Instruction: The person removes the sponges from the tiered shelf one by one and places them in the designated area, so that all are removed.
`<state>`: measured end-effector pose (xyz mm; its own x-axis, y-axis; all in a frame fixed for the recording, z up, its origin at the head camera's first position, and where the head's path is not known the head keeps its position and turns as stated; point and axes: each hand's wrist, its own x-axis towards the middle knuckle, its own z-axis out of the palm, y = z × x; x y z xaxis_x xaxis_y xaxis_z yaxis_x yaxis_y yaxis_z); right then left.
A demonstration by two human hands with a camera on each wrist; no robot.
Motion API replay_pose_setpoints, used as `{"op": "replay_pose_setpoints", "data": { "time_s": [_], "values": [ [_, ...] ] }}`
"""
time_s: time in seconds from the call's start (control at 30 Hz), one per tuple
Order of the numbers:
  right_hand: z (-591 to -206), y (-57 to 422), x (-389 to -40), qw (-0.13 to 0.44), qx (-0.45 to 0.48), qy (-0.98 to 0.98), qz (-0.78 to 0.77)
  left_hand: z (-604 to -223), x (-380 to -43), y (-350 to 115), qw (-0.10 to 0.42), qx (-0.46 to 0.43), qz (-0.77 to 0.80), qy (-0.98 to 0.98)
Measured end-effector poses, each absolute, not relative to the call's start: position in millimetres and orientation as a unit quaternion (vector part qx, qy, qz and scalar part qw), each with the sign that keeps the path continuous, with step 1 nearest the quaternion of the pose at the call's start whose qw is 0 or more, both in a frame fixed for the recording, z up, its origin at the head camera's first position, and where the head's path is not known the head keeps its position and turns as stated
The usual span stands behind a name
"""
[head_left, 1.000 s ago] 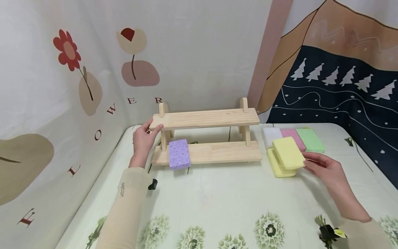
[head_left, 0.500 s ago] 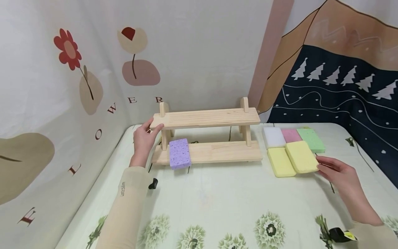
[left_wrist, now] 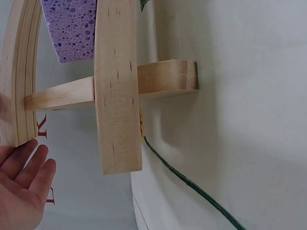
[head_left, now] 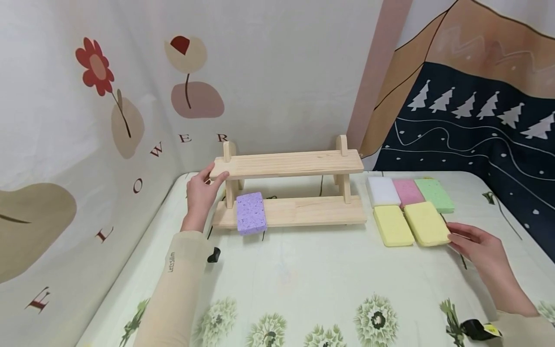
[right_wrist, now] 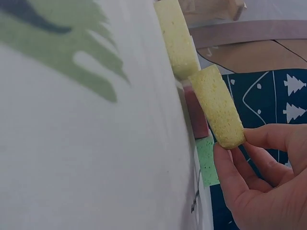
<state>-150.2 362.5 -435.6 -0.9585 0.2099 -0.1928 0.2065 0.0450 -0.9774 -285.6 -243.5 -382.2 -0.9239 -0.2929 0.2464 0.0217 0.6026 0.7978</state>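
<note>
At the left end of a two-tier wooden shelf (head_left: 288,164), my left hand (head_left: 201,197) grips the upper board, thumb at its front edge. The left wrist view shows my fingers (left_wrist: 36,170) at that board's end. A purple sponge (head_left: 251,213) lies across the lower board near its left side, overhanging the front. Over on the right, my right hand (head_left: 483,248) pinches a yellow sponge (head_left: 427,223) by its right edge between thumb and fingers. In the right wrist view this sponge (right_wrist: 218,108) is tilted, its held end raised off the table. Another yellow sponge (head_left: 393,225) lies just left of it.
Behind the yellow sponges lie a white sponge (head_left: 383,191), a pink sponge (head_left: 408,193) and a green sponge (head_left: 435,195) in a row. A printed white cloth (head_left: 303,270) covers the table. Patterned fabric hangs (head_left: 282,72) behind the shelf.
The right hand has moved the yellow sponge rightward and down, from on top of the other yellow sponge to beside it. The left hand has stayed at the shelf end.
</note>
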Motion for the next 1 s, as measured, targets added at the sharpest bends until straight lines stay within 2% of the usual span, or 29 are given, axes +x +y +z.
{"op": "replay_pose_setpoints", "data": {
  "time_s": [0.23, 1.0],
  "values": [
    [-440.8, 365.2, -152.4, -0.013, -0.167, -0.791, 0.589, -382.6, -285.4, -243.1, 0.179, 0.08, -0.435, -0.879],
    [-438.4, 364.8, -151.9, -0.038, -0.158, -0.814, 0.557, -382.4, -284.9, -243.3, 0.184, 0.075, -0.436, -0.878]
  ]
}}
